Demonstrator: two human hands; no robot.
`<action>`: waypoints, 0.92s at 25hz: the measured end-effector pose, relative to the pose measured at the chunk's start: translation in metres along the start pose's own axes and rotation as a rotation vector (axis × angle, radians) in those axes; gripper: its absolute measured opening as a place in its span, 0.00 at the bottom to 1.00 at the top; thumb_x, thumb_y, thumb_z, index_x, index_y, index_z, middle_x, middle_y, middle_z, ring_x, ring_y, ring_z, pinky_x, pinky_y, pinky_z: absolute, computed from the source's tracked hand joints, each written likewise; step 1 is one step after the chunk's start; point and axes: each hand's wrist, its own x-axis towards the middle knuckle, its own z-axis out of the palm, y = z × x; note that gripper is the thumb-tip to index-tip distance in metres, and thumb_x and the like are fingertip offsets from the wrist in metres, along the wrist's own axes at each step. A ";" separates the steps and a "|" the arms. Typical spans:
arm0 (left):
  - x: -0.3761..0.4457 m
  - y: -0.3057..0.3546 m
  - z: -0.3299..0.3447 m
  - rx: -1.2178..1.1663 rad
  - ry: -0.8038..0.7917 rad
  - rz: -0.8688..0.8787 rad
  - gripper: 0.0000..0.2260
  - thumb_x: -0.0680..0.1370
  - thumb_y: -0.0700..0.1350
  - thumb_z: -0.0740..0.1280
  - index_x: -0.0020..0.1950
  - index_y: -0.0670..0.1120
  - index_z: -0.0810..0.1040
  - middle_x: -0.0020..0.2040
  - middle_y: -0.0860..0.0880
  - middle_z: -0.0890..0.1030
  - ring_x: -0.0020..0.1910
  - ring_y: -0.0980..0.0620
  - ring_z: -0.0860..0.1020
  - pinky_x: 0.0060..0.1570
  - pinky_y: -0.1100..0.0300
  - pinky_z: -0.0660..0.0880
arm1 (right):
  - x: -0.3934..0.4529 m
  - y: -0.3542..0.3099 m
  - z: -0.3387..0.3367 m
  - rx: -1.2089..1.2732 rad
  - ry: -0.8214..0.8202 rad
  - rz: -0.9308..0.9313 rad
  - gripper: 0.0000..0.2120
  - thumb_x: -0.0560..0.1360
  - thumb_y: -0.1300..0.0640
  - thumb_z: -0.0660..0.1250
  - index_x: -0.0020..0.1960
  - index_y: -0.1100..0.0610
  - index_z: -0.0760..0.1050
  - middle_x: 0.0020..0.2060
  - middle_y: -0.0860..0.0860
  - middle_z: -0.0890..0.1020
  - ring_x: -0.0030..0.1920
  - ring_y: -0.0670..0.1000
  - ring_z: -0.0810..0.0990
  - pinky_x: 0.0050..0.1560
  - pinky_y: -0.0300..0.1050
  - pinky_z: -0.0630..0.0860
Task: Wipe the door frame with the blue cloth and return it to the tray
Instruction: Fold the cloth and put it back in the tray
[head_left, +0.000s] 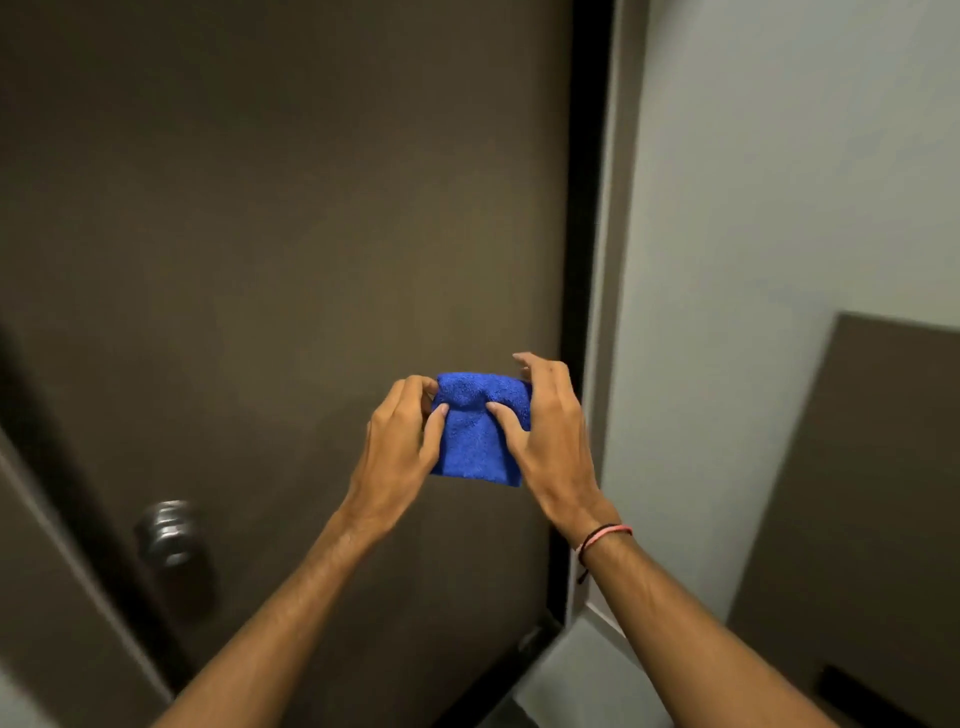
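A folded blue cloth is held up in front of a dark brown door. My left hand pinches its left edge with thumb and fingers. My right hand grips its right side, thumb pressed on the front, upper fingers lifted. The door frame runs as a grey-brown strip just right of my hands, with a black gap between it and the door. No tray is in view.
A round metal door knob sits low on the left of the door. A pale wall lies right of the frame. A brown panel leans at the lower right, with a light surface below.
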 end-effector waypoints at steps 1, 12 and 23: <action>-0.001 0.007 0.029 -0.040 -0.021 -0.022 0.04 0.83 0.41 0.65 0.57 0.42 0.77 0.51 0.48 0.80 0.48 0.50 0.80 0.52 0.50 0.81 | -0.006 0.022 -0.011 -0.061 -0.014 0.009 0.16 0.79 0.58 0.71 0.65 0.55 0.73 0.61 0.51 0.74 0.53 0.49 0.79 0.54 0.46 0.81; -0.148 0.088 0.455 -0.288 -0.741 -0.233 0.12 0.83 0.41 0.64 0.65 0.49 0.71 0.42 0.49 0.82 0.37 0.53 0.81 0.37 0.59 0.75 | -0.213 0.408 -0.141 -0.462 -0.329 0.610 0.18 0.84 0.57 0.61 0.73 0.56 0.71 0.75 0.55 0.67 0.72 0.54 0.68 0.68 0.37 0.64; -0.371 -0.046 0.645 0.065 -1.562 -0.157 0.26 0.88 0.45 0.53 0.84 0.39 0.50 0.84 0.35 0.49 0.82 0.39 0.60 0.78 0.57 0.61 | -0.438 0.583 -0.043 -0.438 -1.092 0.799 0.33 0.84 0.60 0.58 0.83 0.61 0.44 0.82 0.61 0.38 0.83 0.60 0.37 0.82 0.54 0.58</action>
